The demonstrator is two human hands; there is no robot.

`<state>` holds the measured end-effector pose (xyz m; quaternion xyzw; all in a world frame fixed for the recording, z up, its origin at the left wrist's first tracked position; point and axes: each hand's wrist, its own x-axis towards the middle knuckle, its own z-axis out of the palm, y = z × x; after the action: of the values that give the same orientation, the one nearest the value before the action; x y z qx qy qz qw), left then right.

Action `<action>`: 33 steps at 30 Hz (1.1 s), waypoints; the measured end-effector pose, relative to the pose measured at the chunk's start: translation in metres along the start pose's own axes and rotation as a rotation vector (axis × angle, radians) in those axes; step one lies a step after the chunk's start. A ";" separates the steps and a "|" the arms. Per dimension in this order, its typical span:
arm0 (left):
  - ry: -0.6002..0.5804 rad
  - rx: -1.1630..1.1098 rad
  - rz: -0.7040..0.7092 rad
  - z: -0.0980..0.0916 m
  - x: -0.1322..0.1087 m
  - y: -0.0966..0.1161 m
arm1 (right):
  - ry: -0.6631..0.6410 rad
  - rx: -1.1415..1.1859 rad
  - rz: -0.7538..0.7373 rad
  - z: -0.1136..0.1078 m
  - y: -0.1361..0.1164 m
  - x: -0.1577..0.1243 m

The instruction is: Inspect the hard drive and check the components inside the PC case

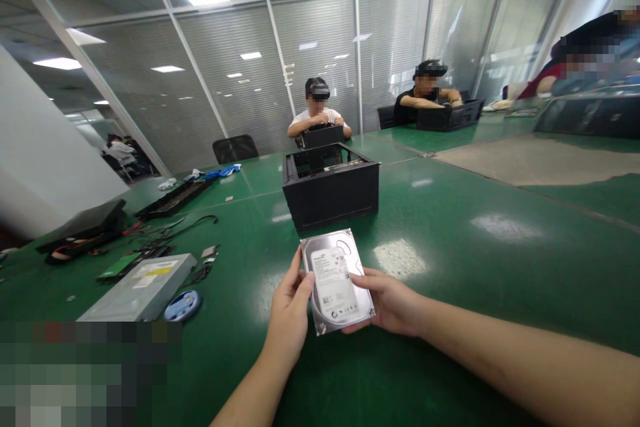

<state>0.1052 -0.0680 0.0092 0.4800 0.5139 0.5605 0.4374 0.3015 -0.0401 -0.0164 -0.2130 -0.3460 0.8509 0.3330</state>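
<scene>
A silver hard drive (336, 280) with a white printed label faces up between my two hands, held above the green table. My left hand (293, 300) grips its left edge, thumb on the top face. On the right edge, my right hand (393, 300) is closed with the thumb over the label; its other fingers are partly hidden beneath the drive. Just beyond the drive stands a black computer case (333, 193), its top side open. To my left lie a grey optical drive (143, 287) and a round blue dish (183, 306) with small bits in it.
Green circuit boards and cables (133, 260) lie on the table (475, 293) at left, with a black panel (173, 200) and blue-and-white gloves (223, 172) farther back. Across the table, people work at other black cases (447, 115). A brown sheet (540, 160) covers part of the right side.
</scene>
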 end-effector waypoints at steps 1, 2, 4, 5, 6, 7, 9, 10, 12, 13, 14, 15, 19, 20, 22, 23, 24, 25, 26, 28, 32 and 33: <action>-0.011 0.013 -0.003 0.000 0.001 0.000 | -0.011 0.007 0.008 -0.001 0.000 0.001; -0.017 0.025 -0.001 -0.001 0.001 0.000 | -0.023 0.016 0.021 -0.001 -0.001 0.001; -0.006 0.047 0.005 -0.001 0.002 0.000 | -0.053 0.036 0.050 0.000 -0.002 0.002; 0.004 0.058 0.008 -0.001 0.002 0.001 | -0.063 0.041 0.061 0.001 -0.002 0.003; 0.013 0.068 0.010 -0.001 0.001 0.001 | -0.067 0.040 0.067 0.002 -0.003 0.003; 0.019 0.076 0.011 -0.001 0.001 0.001 | -0.062 0.033 0.067 0.003 -0.003 0.004; 0.025 0.086 0.013 -0.001 0.001 0.001 | -0.039 0.012 0.062 0.005 -0.003 0.004; 0.026 0.088 0.015 -0.001 0.001 0.000 | -0.030 0.004 0.059 0.005 -0.003 0.004; 0.024 0.089 0.022 -0.002 0.002 -0.002 | -0.026 -0.006 0.053 0.005 -0.002 0.004; 0.022 0.090 0.026 -0.002 0.003 -0.003 | -0.029 -0.009 0.048 0.004 -0.001 0.005; 0.022 0.094 0.029 -0.003 0.003 -0.004 | -0.033 -0.011 0.043 0.003 -0.001 0.005; 0.021 0.099 0.030 -0.003 0.004 -0.004 | -0.035 -0.012 0.039 0.003 -0.001 0.005; 0.017 0.106 0.029 -0.003 0.004 -0.004 | -0.029 -0.007 0.037 0.003 0.000 0.004; 0.016 0.103 0.029 -0.003 0.004 -0.004 | -0.025 -0.004 0.036 0.003 0.000 0.004; 0.013 0.094 0.027 -0.003 0.004 -0.004 | -0.018 -0.001 0.039 0.003 0.000 0.004; 0.013 0.090 0.025 -0.003 0.003 -0.004 | -0.015 0.001 0.039 0.004 -0.001 0.004; 0.014 0.084 0.023 -0.003 0.003 -0.004 | -0.015 0.002 0.040 0.003 -0.001 0.004; 0.015 0.077 0.025 -0.003 0.003 -0.004 | -0.017 0.003 0.038 0.003 -0.001 0.004; 0.015 0.073 0.030 -0.002 0.004 -0.004 | -0.020 0.002 0.035 0.003 -0.001 0.003; 0.013 0.068 0.043 -0.002 0.004 -0.005 | -0.023 -0.002 0.028 0.003 -0.001 0.003; 0.005 0.047 0.054 0.000 0.005 -0.004 | -0.001 -0.012 0.020 0.006 -0.002 0.001; 0.005 0.040 0.057 0.000 0.005 -0.004 | 0.007 -0.014 0.018 0.006 -0.002 0.001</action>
<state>0.1043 -0.0629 0.0059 0.5015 0.5123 0.5635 0.4105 0.2975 -0.0411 -0.0109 -0.2214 -0.3486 0.8507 0.3253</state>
